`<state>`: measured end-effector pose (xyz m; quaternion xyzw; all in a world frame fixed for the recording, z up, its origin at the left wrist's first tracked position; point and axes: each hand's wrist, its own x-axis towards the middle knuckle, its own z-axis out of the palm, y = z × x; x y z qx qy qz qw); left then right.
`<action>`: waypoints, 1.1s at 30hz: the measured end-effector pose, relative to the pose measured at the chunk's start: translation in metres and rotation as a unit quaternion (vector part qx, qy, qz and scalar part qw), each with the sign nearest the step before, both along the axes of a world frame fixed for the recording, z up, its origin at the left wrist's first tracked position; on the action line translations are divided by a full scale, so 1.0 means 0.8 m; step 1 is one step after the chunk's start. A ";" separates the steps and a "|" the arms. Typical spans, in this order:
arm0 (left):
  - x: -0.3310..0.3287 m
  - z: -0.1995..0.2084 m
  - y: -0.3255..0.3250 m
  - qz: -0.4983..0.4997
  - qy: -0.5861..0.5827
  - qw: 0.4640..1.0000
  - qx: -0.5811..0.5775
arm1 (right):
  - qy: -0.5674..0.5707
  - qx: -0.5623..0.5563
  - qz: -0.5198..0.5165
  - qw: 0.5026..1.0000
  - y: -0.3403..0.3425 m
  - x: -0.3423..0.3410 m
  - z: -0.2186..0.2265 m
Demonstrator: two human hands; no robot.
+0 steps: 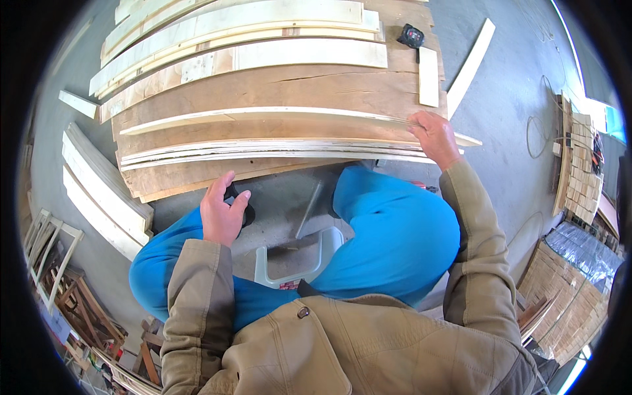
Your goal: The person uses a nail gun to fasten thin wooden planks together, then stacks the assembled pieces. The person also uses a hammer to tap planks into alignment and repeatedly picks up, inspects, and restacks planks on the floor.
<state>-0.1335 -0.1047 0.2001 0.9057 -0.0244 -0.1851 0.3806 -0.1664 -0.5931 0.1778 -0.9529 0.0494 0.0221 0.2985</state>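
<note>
My right hand [434, 137] pinches a long, thin wooden strip [276, 113] near its right end. The strip stands on edge across a brown wooden board [296, 85], apart from the group behind it. Just nearer to me lies a row of similar thin strips [283, 151] pressed side by side, its right end by my right wrist. My left hand [220, 209] is over my left knee, short of the board's near edge. Its thumb and fingers are apart and nothing is in them.
Pale planks [309, 54] lie at the board's far side. A black tape measure [411, 36] and a short white piece [428, 77] rest at its right. More planks [99, 184] are on the floor at left. A plastic stool [322, 253] shows between my legs. Wood stacks [566, 289] stand at right.
</note>
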 end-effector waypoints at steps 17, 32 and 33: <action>0.042 -0.067 -0.025 0.368 0.336 0.784 -0.372 | -0.071 -0.043 0.118 0.990 0.007 -0.014 -0.048; 0.036 -0.096 -0.014 0.378 0.320 0.778 -0.387 | -0.021 0.010 0.143 0.989 0.006 -0.025 -0.032; 0.036 -0.096 -0.012 0.375 0.321 0.773 -0.398 | -0.007 0.002 0.141 0.990 0.005 -0.026 -0.032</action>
